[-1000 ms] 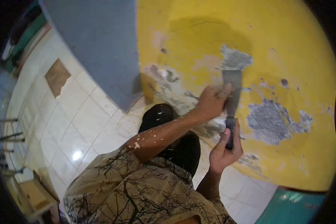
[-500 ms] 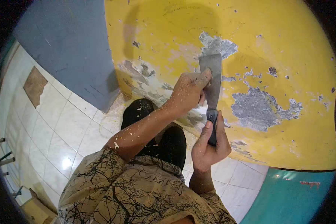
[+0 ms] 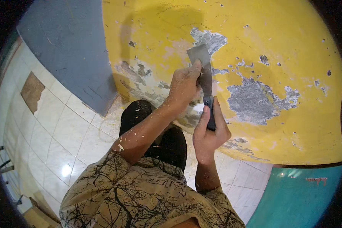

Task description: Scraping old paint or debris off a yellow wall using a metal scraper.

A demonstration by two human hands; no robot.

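A scraper with a wide metal blade and dark handle is held in both hands. Its blade tip lies at the yellow wall, beside the lower left of a bare grey patch. My left hand is closed on the blade, thumb pressed along its flat face. Lower down, my right hand grips the handle with thumb and fingers. Pale paint flakes dot my left forearm. Whether the blade edge touches the wall is hard to tell.
A larger grey patch of stripped wall lies to the right. At left are a grey wall panel and white floor tiles with a brown broken area. A teal surface is at lower right. My dark shoes stand near the wall's foot.
The scraper has tilted, its blade end leaning further left, and both hands have moved with it. The whole view has shifted slightly.
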